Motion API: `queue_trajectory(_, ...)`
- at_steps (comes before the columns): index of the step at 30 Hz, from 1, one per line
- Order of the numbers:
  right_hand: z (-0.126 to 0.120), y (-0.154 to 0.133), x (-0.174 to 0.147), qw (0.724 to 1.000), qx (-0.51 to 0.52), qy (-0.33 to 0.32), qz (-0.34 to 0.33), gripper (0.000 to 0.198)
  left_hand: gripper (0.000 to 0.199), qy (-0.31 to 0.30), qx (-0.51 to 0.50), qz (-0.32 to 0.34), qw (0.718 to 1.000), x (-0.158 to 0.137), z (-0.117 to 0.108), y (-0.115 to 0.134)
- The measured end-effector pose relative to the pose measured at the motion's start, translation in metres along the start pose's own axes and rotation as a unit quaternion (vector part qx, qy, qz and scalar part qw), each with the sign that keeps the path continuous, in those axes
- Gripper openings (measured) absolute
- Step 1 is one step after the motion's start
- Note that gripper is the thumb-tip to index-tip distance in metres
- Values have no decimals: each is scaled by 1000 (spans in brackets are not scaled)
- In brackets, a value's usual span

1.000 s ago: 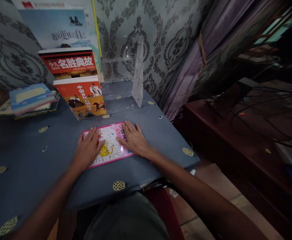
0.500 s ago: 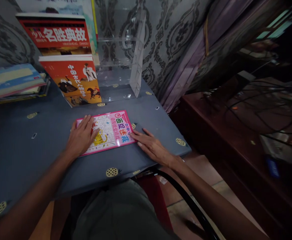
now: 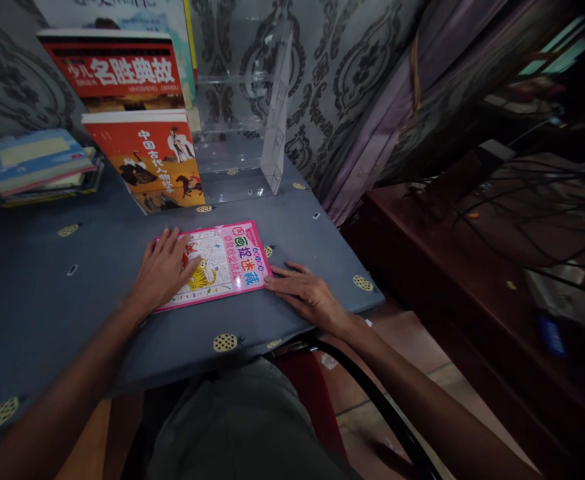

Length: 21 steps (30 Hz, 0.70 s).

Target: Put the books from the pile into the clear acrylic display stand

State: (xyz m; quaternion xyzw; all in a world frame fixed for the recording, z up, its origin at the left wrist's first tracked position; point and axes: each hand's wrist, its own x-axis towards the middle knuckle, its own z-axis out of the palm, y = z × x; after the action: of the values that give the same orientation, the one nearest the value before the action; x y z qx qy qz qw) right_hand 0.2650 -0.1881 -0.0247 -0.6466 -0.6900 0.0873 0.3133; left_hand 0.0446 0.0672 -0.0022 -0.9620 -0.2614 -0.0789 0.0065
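Note:
A pink-bordered children's picture book with a yellow tiger on its cover lies closed and flat on the table. My left hand rests on the end of the cover at my left, fingers stretched out. At the opposite end, my right hand touches the book's edge near its lower corner with the fingertips. Its fingers are extended and hold nothing that I can see. The palm side of both hands is hidden.
A clear acrylic rack stands behind, with red and orange storybooks upright in its left half. More books are stacked at the left on the blue tablecloth. A dark red cabinet with tangled cables stands at right.
My right hand has shifted slightly at the book's edge, its fingers a little more bent. The left hand and the book have stayed almost in place.

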Motion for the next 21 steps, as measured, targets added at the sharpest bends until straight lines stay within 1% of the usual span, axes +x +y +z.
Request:
queue_trajectory(3,-3,0,5,1000,-16,-10,-2,40,59,1,19,-7,1000,0,-6,2)
queue_trajectory(5,-6,3,11,999,-38,-11,-10,39,57,-7,39,-10,999,-1,-16,6)
queue_trajectory(8,-10,11,28,996,-84,0,-9,39,53,-37,98,-30,994,-6,-37,15)
queue_trajectory(11,-14,24,55,993,-116,-11,3,47,47,-82,147,-51,984,-21,-57,28)
queue_trajectory(14,-15,36,87,992,-123,-35,10,57,47,-125,141,-58,980,-46,-68,43)
queue_trajectory(17,-12,41,113,993,-106,-45,6,59,46,-147,119,-32,981,-66,-71,56)
queue_trajectory(19,-9,40,122,995,-92,-47,3,54,47,-144,107,-16,984,-68,-71,63)
queue_trajectory(21,-5,37,123,996,-81,-48,5,46,47,-111,83,-3,990,-56,-69,65)
